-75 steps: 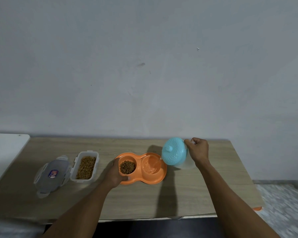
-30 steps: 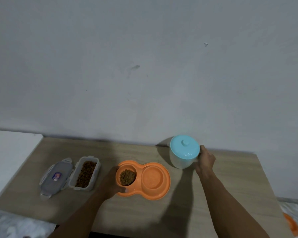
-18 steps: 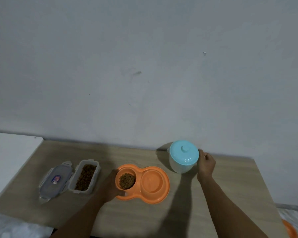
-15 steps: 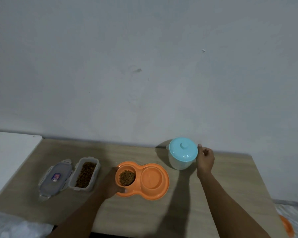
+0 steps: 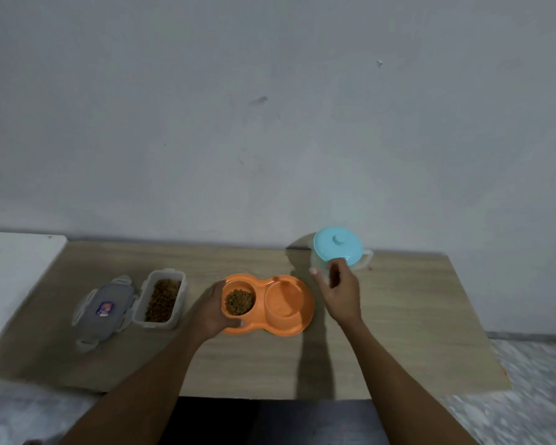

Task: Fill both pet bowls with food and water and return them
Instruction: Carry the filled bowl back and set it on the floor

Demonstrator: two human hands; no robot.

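An orange double pet bowl point(image 5: 305, 311) lies in the middle of the wooden table point(image 5: 398, 332). Its left cup holds brown kibble point(image 5: 239, 301); its right cup looks wet, though I cannot tell how much water is in it. My left hand point(image 5: 211, 311) grips the bowl's left end. A clear jug with a light blue lid point(image 5: 337, 248) stands upright near the wall, behind the bowl's right end. My right hand point(image 5: 339, 289) is off the jug, fingers apart, hovering between the jug and the bowl.
An open clear container of kibble point(image 5: 161, 298) sits left of the bowl, its lid point(image 5: 105, 308) lying flat beside it. A white surface point(image 5: 10, 268) adjoins the table's left end. The wall runs along the table's far edge.
My right hand set the jug upright by the wall, let go of its handle and moved toward the bowl. My left hand has stayed on the bowl.
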